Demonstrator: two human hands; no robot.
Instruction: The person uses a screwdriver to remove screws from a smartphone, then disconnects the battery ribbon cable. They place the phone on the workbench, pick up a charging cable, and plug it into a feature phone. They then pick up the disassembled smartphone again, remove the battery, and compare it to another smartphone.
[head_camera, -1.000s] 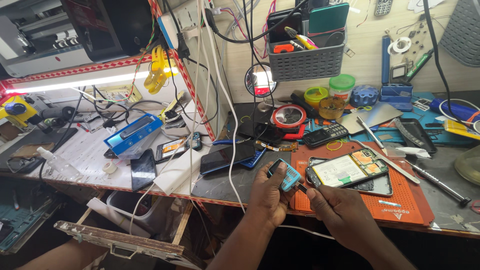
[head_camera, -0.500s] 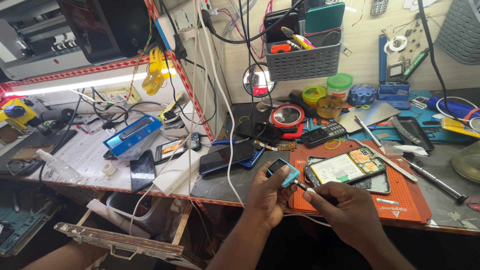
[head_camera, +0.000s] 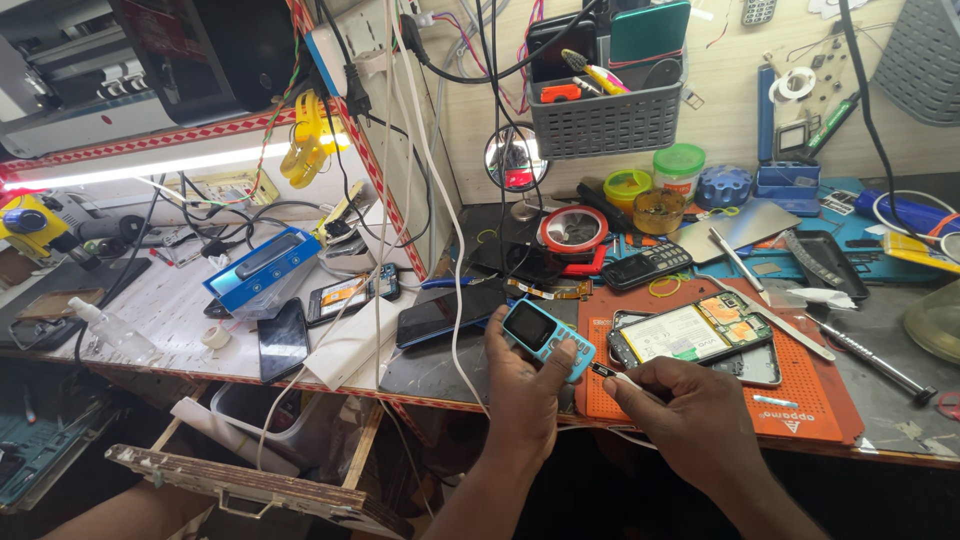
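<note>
My left hand (head_camera: 523, 385) holds a small light-blue keypad phone (head_camera: 547, 338), screen up, tilted, over the front edge of the bench. My right hand (head_camera: 683, 410) pinches a small plug on a thin white cable (head_camera: 610, 374) right at the phone's lower end. Whether the plug is seated in the phone is not clear. Behind my right hand an opened smartphone (head_camera: 693, 333) with exposed battery and board lies on an orange work mat (head_camera: 810, 385).
The bench is crowded: black keypad phone (head_camera: 646, 266), several smartphones (head_camera: 283, 340), a blue box (head_camera: 262, 266), white power bank (head_camera: 352, 345), tweezers and screwdriver (head_camera: 868, 356), jars (head_camera: 679, 170), a grey wall basket (head_camera: 603, 122), hanging cables (head_camera: 440, 170). A wooden drawer (head_camera: 250, 485) hangs open at lower left.
Both hands stay near the bench's front edge. The blue phone has lifted and tilted slightly. My right hand has brought the cable plug up to its lower end.
</note>
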